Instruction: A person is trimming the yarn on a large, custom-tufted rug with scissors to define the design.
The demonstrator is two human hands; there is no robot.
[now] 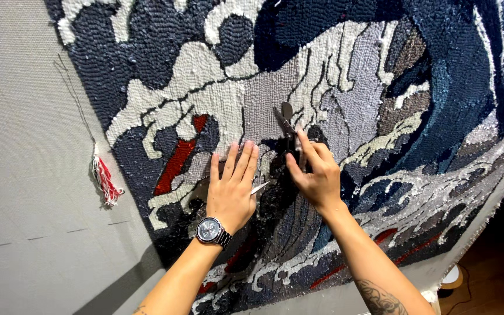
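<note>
We pressed our left hand [231,189] flat, fingers spread, steadying the tufted rug [380,87]; our right hand [316,175], just beside, gripped scissors [285,125], blades pointing up, for trimming the pile.

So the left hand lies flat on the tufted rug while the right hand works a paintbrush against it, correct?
Not quite. In the head view the right hand holds scissors, not a paintbrush. The left hand does lie flat on the tufted rug.
</note>
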